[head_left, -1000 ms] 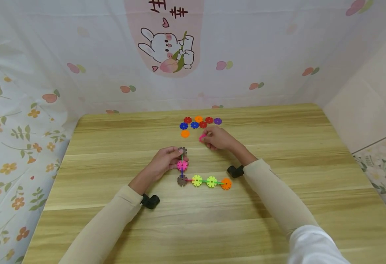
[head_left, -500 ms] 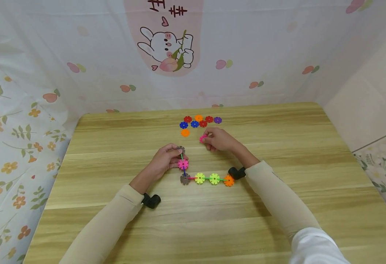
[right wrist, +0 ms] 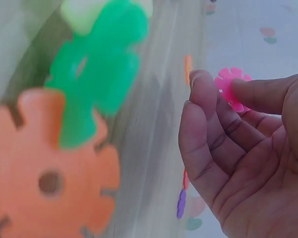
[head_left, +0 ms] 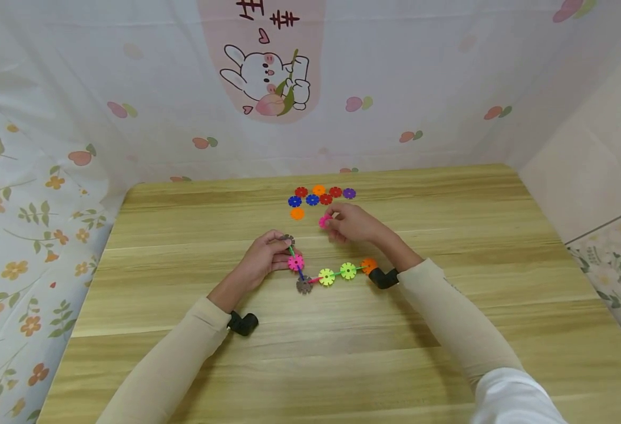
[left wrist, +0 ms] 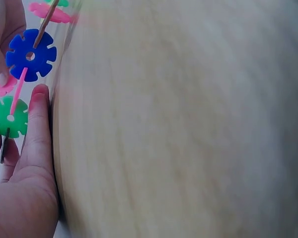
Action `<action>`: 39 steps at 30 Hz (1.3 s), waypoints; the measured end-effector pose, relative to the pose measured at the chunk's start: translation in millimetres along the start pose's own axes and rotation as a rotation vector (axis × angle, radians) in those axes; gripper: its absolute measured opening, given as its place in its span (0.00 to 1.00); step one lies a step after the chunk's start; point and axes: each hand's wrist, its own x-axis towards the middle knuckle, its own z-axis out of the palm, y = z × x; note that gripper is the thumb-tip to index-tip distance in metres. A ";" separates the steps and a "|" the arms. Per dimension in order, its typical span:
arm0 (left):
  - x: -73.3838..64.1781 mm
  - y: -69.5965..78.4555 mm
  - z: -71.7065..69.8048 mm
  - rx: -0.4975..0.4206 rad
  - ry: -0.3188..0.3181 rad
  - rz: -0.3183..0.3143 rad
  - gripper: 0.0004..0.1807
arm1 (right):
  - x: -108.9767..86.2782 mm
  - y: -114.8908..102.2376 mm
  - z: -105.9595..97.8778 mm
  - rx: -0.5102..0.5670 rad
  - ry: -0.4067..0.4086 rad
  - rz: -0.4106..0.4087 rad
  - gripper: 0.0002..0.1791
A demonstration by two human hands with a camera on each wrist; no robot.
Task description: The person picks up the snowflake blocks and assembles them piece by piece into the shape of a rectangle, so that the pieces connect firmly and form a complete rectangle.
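Pink plastic shows between the thumb and bent fingers of the right hand (head_left: 354, 222): they pinch a pink disc (head_left: 324, 221), which juts out past the thumb tip. The left hand (head_left: 260, 259) pinches a grey disc (head_left: 288, 240), thumb on its near face, with lower fingers stretched out straight beneath. That disc ends a chain (head_left: 327, 277) of notched discs. From the left fingertips it runs toward the person through a green link (head_left: 291, 251), a second pink disc (head_left: 296, 262) and a blue link (head_left: 301, 274) to another grey disc (head_left: 304, 285), then bends right through two yellow discs (head_left: 348, 271) to an orange disc (head_left: 369, 265). The held pink disc is apart from the chain, to the right of the pinched grey end. By the right wrist, the orange end meets the black camera (head_left: 383, 278) in the head view; whether they touch I cannot tell. Beyond the hands, eight loose discs (head_left: 312, 199) lie on the wooden table (head_left: 310, 353), before a rabbit-print cloth (head_left: 395, 65).
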 end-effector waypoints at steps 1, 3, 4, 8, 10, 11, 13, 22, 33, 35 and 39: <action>0.0 -0.1 -0.4 0.000 -0.004 0.001 0.03 | -0.1 -1.0 1.2 -0.001 -0.001 -0.009 0.08; 0.1 -0.3 -1.1 -0.001 -0.012 0.002 0.05 | -0.4 -3.4 3.9 -0.004 0.001 -0.031 0.08; 0.3 -0.5 -1.3 -0.004 -0.015 0.000 0.06 | -0.7 -4.8 5.3 -0.005 0.004 -0.043 0.08; 1.4 -1.4 -2.0 -0.009 -0.024 -0.004 0.08 | -1.7 -9.4 10.7 -0.002 0.025 -0.081 0.08; 1.6 -1.5 -1.9 -0.008 -0.024 -0.005 0.09 | -2.1 -11.2 13.4 0.003 0.031 -0.091 0.07; 1.6 -1.4 -1.8 -0.005 -0.023 -0.005 0.09 | -2.1 -11.6 14.9 0.002 0.034 -0.093 0.07; 1.4 -1.0 -1.5 -0.002 -0.017 -0.008 0.10 | -1.9 -12.4 18.2 -0.009 0.040 -0.095 0.07; 3.0 -1.7 -2.4 -0.006 0.001 -0.027 0.10 | 1.3 -11.7 33.8 -0.035 0.022 -0.088 0.06; 3.8 -1.9 -2.6 0.000 0.001 -0.025 0.12 | 5.5 -15.8 43.4 -0.031 0.016 -0.058 0.04; 4.0 -2.2 -2.5 0.005 0.003 -0.024 0.13 | 6.3 -16.9 45.1 -0.042 0.019 -0.052 0.04; 3.3 -1.9 -3.0 0.026 0.007 -0.028 0.15 | 8.4 -18.2 47.9 -0.066 0.022 -0.053 0.03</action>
